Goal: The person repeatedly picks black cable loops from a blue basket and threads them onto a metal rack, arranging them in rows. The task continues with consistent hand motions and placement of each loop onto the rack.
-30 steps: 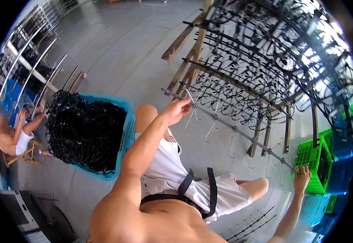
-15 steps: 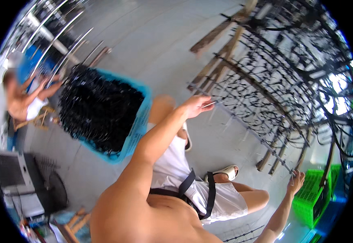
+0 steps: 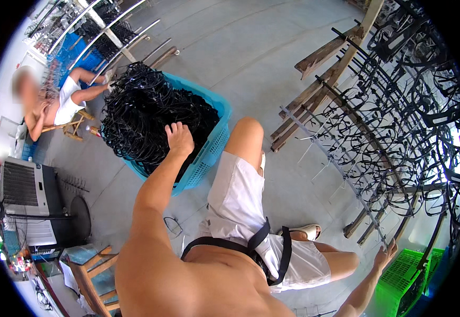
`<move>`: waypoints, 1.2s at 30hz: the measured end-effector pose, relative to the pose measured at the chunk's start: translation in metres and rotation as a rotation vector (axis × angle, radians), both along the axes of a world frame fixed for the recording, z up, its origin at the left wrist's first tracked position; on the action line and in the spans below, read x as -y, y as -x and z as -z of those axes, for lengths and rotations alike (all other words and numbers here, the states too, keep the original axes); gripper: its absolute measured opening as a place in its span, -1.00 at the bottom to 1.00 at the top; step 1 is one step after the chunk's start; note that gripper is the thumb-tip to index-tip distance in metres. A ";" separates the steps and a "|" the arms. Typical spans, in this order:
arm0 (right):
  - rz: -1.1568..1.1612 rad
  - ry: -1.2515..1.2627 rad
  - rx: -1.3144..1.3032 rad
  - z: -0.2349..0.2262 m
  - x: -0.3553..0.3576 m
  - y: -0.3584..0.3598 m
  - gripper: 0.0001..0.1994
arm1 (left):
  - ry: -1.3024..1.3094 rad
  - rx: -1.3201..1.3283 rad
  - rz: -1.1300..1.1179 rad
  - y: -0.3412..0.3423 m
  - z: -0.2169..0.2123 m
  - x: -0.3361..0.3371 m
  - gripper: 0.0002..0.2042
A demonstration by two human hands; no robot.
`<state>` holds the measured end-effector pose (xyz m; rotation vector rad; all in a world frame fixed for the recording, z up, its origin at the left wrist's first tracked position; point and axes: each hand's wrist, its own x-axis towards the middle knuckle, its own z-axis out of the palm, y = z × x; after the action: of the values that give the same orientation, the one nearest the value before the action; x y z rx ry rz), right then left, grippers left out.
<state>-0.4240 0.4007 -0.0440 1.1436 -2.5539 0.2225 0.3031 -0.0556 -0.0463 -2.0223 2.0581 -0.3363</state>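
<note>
My left hand (image 3: pixel 179 138) lies on the edge of a heap of thin, glossy black looped pieces (image 3: pixel 140 113), its fingers spread and none of the pieces visibly lifted. The heap fills a blue plastic basket (image 3: pixel 220 138) left of my knee. Far to the right, my right hand (image 3: pixel 385 256) is closed round the near end of a long thin metal rod with side prongs (image 3: pixel 341 177). That rod slants along the front of a rack. Several of its prongs at the far end look bare.
Rods full of black looped pieces (image 3: pixel 388 127) rest on a wooden rack (image 3: pixel 341 66) at right. A green crate (image 3: pixel 393 280) stands beside my right hand. Another person (image 3: pixel 45 108) sits at far left. An air cooler (image 3: pixel 26 185) and a wooden chair (image 3: pixel 90 280) are at lower left.
My left hand has left the rod's far end and moved left onto the heap in the basket. My right hand keeps hold of the near end. The view has shifted leftward.
</note>
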 end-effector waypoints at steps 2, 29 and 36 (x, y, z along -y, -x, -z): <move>0.084 0.136 -0.079 -0.002 -0.013 0.006 -0.51 | -0.061 -0.015 0.063 -0.009 0.012 0.007 -0.58; -0.818 0.351 2.126 -0.133 0.361 -0.463 -0.79 | 0.533 -1.479 0.559 0.050 -0.146 -0.049 -0.65; -0.864 0.647 1.850 -0.127 0.328 -0.463 -0.92 | -0.736 -2.509 0.143 0.137 -0.115 -0.096 -0.70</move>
<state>0.0393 0.0724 0.0825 2.0207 -1.9539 3.1727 0.1666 0.0401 0.0687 -0.9733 1.6180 3.5840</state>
